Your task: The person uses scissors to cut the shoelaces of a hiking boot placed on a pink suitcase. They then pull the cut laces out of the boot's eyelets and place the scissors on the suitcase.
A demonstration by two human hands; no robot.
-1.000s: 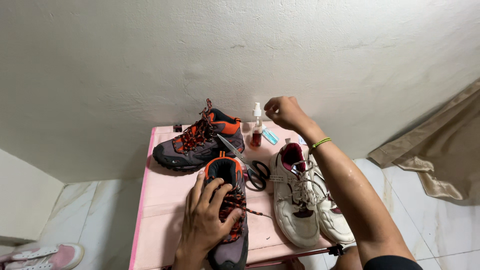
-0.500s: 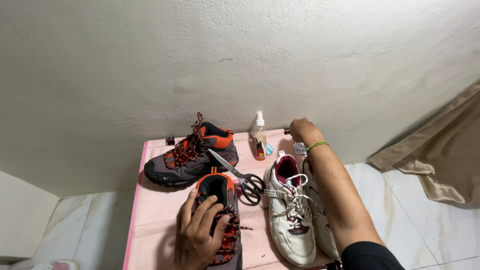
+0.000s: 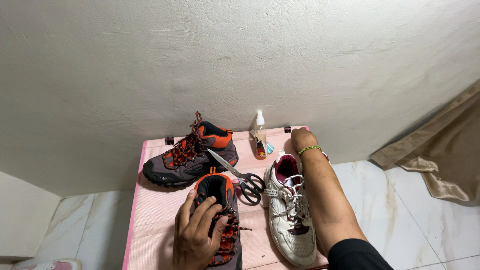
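My left hand (image 3: 196, 234) lies over the laces of the near grey-and-orange hiking shoe (image 3: 220, 187), fingers wrapped on its tongue. A matching hiking shoe (image 3: 187, 159) stands behind it, toe pointing left. Black-handled scissors (image 3: 240, 176) lie between the shoes. My right hand (image 3: 303, 138), with a green band at the wrist, rests curled at the table's back right, beside the heel of a white sneaker (image 3: 290, 210). Its fingers are hidden. A small clear spray bottle (image 3: 260, 136) stands just left of that hand.
Everything sits on a small pink table (image 3: 150, 220) pushed against a white plaster wall. White marble floor surrounds it. A beige cloth (image 3: 440, 160) lies on the floor at right. My right forearm covers part of a second white sneaker.
My right hand has moved from above the spray bottle rightward and down to the table's back right corner. My left hand has stayed on the near hiking shoe.
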